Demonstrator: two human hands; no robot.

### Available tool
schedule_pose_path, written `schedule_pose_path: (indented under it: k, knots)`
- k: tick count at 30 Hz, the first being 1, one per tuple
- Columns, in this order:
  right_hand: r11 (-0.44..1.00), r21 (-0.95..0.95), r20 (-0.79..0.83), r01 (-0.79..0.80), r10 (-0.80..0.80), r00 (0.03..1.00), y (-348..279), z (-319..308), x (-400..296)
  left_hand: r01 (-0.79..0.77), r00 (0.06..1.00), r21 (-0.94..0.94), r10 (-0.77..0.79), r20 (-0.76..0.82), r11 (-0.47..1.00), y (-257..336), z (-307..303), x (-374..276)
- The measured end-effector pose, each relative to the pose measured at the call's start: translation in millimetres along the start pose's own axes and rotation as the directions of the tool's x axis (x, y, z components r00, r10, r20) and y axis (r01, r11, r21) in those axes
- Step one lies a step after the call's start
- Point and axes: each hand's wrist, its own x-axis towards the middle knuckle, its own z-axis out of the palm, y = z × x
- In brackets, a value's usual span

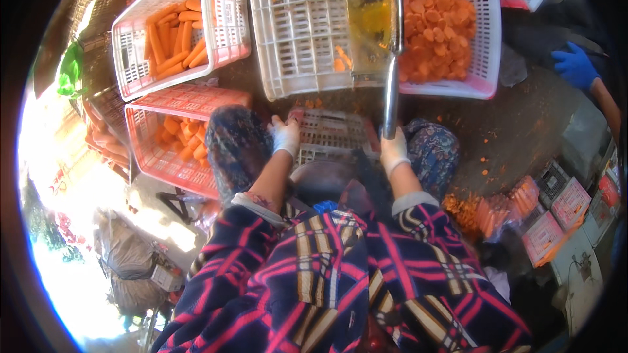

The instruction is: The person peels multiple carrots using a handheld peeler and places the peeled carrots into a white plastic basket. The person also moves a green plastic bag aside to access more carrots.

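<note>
My right hand (394,149), in a pale glove, is closed round the grip of a tool with a shiny metal handle (391,98). The handle runs up to a metal head at the edge of a wet board (368,24) on an upturned white plastic crate (304,24). To the right of it, carrot slices (436,24) fill a white and pink crate (483,24). My left hand (284,136), also gloved, is at the left end of a low pink and white crate (333,130) between my knees; whether it grips the edge cannot be told.
On the left, a white crate (228,19) holds peeled carrots (171,39); below it, a tipped red crate (171,176) holds carrot chunks (186,137). Another person's blue-gloved hand (575,65) is at the right. Bagged carrots (508,208) and more crates (571,197) stand at the lower right.
</note>
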Motion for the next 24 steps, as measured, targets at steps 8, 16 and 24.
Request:
schedule_pose_path:
  k: [8, 16, 24]
  knots:
    - [0.700, 0.633, -0.207, 0.330, -0.258, 0.944, -65, -49, -10, -0.495, 0.814, -0.013, 0.470, 0.341, 0.869, 82, -87, -40]
    - [0.779, 0.467, -0.158, 0.418, -0.392, 0.906, -127, -55, -42, -0.796, 0.584, -0.246, 0.809, -0.072, 0.553, 107, -112, -62]
    - [0.727, 0.354, -0.285, 0.589, -0.516, 0.808, -108, -48, -26, -0.759, 0.544, -0.504, 0.827, -0.144, 0.412, 86, -178, -94]
